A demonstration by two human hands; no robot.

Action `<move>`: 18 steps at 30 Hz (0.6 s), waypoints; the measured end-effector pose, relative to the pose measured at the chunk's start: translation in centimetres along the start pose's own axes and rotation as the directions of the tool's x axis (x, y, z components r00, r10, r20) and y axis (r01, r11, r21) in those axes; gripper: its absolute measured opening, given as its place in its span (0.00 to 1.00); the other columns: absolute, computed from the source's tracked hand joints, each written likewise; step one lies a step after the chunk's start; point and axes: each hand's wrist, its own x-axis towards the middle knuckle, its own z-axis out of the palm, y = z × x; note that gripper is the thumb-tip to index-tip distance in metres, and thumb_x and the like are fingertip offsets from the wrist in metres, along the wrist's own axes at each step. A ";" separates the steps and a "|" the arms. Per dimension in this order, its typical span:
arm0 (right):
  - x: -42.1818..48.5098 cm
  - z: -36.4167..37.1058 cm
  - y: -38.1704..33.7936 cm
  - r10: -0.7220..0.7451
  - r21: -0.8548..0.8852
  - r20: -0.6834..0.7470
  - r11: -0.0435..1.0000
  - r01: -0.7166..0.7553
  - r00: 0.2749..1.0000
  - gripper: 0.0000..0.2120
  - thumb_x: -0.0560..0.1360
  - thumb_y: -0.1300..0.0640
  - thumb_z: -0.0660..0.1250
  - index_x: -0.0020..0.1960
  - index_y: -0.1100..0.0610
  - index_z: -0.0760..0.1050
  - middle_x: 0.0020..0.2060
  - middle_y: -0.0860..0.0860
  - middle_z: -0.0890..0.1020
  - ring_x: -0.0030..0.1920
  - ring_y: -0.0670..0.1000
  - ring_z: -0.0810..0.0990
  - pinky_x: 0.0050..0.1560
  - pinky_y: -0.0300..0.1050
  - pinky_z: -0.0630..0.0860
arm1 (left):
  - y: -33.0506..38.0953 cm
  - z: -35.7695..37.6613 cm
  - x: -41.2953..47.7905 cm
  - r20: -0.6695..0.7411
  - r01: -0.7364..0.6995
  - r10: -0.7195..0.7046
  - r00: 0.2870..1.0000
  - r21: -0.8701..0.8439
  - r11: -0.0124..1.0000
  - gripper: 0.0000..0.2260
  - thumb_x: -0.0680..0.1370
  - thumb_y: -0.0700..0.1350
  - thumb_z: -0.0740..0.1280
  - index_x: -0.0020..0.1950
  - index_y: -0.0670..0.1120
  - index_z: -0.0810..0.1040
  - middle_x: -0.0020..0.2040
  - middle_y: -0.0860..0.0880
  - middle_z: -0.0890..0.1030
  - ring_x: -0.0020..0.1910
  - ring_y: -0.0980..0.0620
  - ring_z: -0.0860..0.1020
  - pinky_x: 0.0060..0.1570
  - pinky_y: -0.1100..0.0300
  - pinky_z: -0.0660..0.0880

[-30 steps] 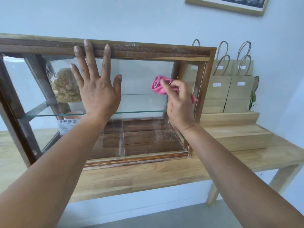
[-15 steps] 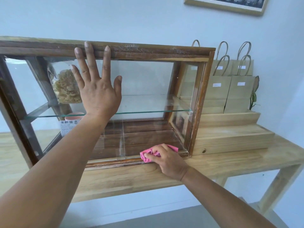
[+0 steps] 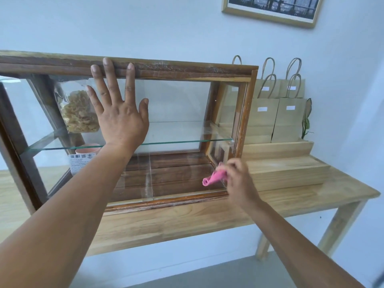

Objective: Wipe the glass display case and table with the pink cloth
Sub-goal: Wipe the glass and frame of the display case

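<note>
while the left hand [image 3: 120, 119] lies flat and spread against the front pane of the glass display case [image 3: 176, 109], its fingertips [image 3: 107, 62] reaching onto the dark wooden top rail, the right hand [image 3: 239, 179] is closed around the pink cloth [image 3: 214, 178] at the lower right of the case. the cloth is bunched into a loose roll, its long axis slanting from upper right, inside the hand, down to lower left, where a rounded free end pokes out toward the middle of the frame. it sits against the lower right corner of the front glass, just above the bottom rail; the right hand is blurred, so the exact finger positions cannot be told. the case runs long across the left and centre of the frame on the pale wooden tabletop [image 3: 187, 221], with a glass shelf [image 3: 182, 142] crossing it. behind the glass at the upper left is a clear bag of pale snacks [image 3: 76, 113], and below it a pink cup [image 3: 88, 149]. to the right of the case, brown paper bags [image 3: 278, 113] stand on a stepped wooden riser [image 3: 284, 169].
</note>
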 end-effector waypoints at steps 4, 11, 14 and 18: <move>7.5 -4.8 -3.0 0.170 0.184 -0.512 0.979 -0.086 0.842 0.16 0.76 0.73 0.62 0.57 0.60 0.80 0.53 0.57 0.72 0.51 0.35 0.70 0.58 0.25 0.70 | 0.2 0.2 -0.1 -0.007 0.004 -0.004 1.000 -0.010 1.000 0.31 0.84 0.55 0.55 0.84 0.54 0.44 0.83 0.37 0.47 0.81 0.32 0.46 0.77 0.34 0.45; 15.9 -6.9 -4.7 -0.226 -0.197 -0.476 0.969 0.147 0.850 0.11 0.78 0.65 0.63 0.58 0.62 0.80 0.53 0.60 0.78 0.53 0.53 0.77 0.50 0.42 0.77 | 0.0 -0.1 -0.1 0.003 -0.002 0.002 1.000 -0.016 1.000 0.31 0.85 0.56 0.55 0.84 0.55 0.44 0.83 0.38 0.46 0.81 0.33 0.46 0.78 0.35 0.44; 14.9 -5.5 -3.8 -0.338 -0.443 -0.398 0.885 0.144 0.853 0.10 0.80 0.56 0.62 0.55 0.54 0.81 0.49 0.52 0.82 0.48 0.57 0.77 0.48 0.50 0.75 | 0.0 -0.1 -0.1 0.002 -0.004 0.004 1.000 -0.011 1.000 0.31 0.85 0.56 0.55 0.84 0.55 0.44 0.83 0.38 0.46 0.81 0.33 0.46 0.78 0.36 0.44; 10.8 -2.4 -2.3 -0.364 -0.436 -0.323 0.877 0.204 0.874 0.11 0.79 0.53 0.62 0.51 0.55 0.82 0.45 0.54 0.80 0.42 0.56 0.76 0.42 0.47 0.77 | 0.1 0.0 -0.1 -0.011 -0.002 0.002 1.000 -0.006 1.000 0.31 0.84 0.55 0.56 0.84 0.55 0.45 0.83 0.37 0.47 0.81 0.32 0.46 0.78 0.34 0.45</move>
